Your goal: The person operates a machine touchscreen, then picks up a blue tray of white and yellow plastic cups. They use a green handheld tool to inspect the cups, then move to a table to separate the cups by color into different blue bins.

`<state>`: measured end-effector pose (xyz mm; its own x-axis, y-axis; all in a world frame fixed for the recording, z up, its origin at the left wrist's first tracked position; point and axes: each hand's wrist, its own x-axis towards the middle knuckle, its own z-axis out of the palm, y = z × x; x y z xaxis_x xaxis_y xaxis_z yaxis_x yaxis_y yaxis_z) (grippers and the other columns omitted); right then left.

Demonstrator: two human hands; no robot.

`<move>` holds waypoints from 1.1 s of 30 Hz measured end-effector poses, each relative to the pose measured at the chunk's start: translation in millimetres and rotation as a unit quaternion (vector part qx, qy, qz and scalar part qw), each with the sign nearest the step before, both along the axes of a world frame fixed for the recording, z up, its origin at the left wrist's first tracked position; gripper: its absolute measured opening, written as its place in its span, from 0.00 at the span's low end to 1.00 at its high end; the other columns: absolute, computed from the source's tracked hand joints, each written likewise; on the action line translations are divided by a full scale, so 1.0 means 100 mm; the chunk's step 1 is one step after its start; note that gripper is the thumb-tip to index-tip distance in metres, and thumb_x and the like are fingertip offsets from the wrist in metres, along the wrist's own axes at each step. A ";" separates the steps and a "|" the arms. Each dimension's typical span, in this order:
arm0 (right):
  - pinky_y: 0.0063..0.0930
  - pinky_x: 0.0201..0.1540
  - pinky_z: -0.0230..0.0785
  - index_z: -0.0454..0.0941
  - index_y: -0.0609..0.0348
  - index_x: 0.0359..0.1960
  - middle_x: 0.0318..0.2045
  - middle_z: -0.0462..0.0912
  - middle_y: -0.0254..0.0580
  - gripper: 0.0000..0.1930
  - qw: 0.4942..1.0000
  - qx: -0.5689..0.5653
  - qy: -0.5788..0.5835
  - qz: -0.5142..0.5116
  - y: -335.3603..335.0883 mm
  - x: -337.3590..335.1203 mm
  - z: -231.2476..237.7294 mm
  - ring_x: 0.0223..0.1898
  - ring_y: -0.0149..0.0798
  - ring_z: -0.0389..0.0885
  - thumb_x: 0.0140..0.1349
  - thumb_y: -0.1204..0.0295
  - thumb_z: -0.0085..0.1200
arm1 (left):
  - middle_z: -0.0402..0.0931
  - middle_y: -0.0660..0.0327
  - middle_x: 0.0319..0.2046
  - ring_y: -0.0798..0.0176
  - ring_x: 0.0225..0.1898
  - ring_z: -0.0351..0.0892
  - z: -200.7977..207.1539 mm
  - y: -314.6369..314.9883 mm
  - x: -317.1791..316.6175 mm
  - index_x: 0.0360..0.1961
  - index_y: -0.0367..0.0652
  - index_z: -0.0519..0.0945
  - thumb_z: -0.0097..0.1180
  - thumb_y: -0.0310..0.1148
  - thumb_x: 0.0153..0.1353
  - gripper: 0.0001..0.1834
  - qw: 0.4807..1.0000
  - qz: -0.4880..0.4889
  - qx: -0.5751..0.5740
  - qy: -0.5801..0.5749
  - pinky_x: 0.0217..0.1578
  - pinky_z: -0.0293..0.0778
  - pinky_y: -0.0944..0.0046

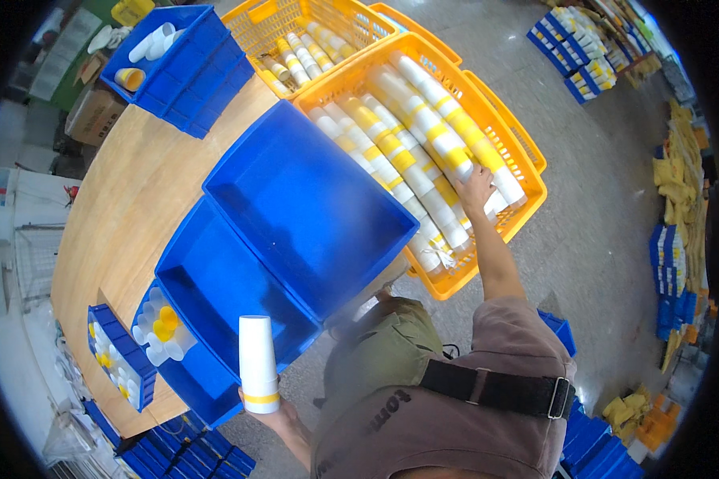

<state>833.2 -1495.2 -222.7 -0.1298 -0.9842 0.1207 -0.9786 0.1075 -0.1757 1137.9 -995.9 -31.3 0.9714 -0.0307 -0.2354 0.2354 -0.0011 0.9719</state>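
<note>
A: Quick one. Where's the stack that matters?

B: Two of them. A white tapered stack (256,351) is in the left hand (284,417), and a white-and-yellow stack (431,128) lies in the orange basket (443,289), its near end at the right hand (477,188).

A: Axes?

B: Left one stands upright in view, narrow end up, yellow band low by the fingers. Basket one lies slantwise, upper left to lower right, along its neighbours — so the two long axes don't line up.

A: Nearer hand for the basket?

B: Right, easily. Left is well apart, with the large blue bin (311,207) lying between it and most of the basket.

A: Poses?

B: Right arm stretched forward, forearm nearly straight up the view, hand over the stack's end, fingers bent. Left forearm comes in low, hand wrapped round the wide base.

A: Right gripping?

B: Can't tell — its fingertips are partly hidden. Left is definitely closed on its stack.
</note>
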 end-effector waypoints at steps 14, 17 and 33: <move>0.51 0.49 0.70 0.71 0.56 0.57 0.46 0.78 0.53 0.38 0.988 -0.095 -0.064 0.108 -0.54 0.31 -0.12 0.49 0.55 0.77 0.43 0.56 0.71 | 0.77 0.54 0.46 0.55 0.44 0.80 0.04 0.02 -0.05 0.54 0.39 0.71 0.54 0.36 0.66 0.19 0.999 0.006 0.020 0.042 0.39 0.78 0.58; 0.47 0.44 0.74 0.75 0.59 0.55 0.40 0.83 0.55 0.36 0.975 0.008 -0.187 0.120 -0.50 0.33 -0.03 0.42 0.54 0.81 0.42 0.57 0.71 | 0.76 0.55 0.47 0.54 0.46 0.79 0.03 0.04 -0.06 0.55 0.40 0.71 0.53 0.35 0.67 0.18 0.998 0.028 -0.028 0.044 0.39 0.78 0.56; 0.30 0.52 0.68 0.70 0.71 0.55 0.47 0.79 0.45 0.19 0.518 0.376 -0.688 0.343 2.24 2.59 1.77 0.47 0.35 0.77 0.69 0.68 0.52 | 0.79 0.57 0.48 0.57 0.46 0.80 -0.02 0.41 -0.17 0.55 0.37 0.74 0.58 0.31 0.64 0.20 0.987 0.096 -0.094 -0.089 0.47 0.77 0.52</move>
